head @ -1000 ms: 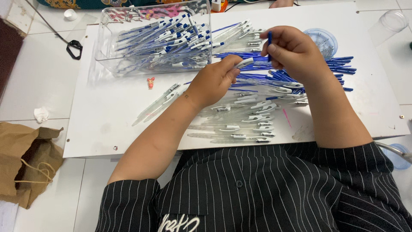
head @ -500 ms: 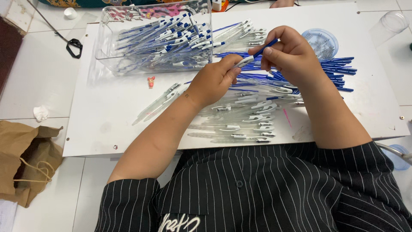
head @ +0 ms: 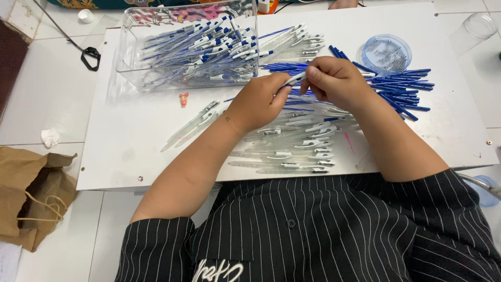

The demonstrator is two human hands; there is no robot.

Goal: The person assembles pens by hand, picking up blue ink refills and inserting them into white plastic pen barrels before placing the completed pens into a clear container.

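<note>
Both hands, left [head: 259,102] and right [head: 334,81], grasp one pen [head: 294,79] over loose pen barrels [head: 305,141], right of the clear bin [head: 130,57].

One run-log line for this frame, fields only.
left hand: grips pen | right hand: pinches same pen's end | clear bin: assembled pens | board: loose barrels, blue refills

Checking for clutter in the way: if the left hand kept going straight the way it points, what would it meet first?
The left hand points up-right, so it would probably meet the right hand, which pinches the same pen; the blue refills lie beyond.
</note>
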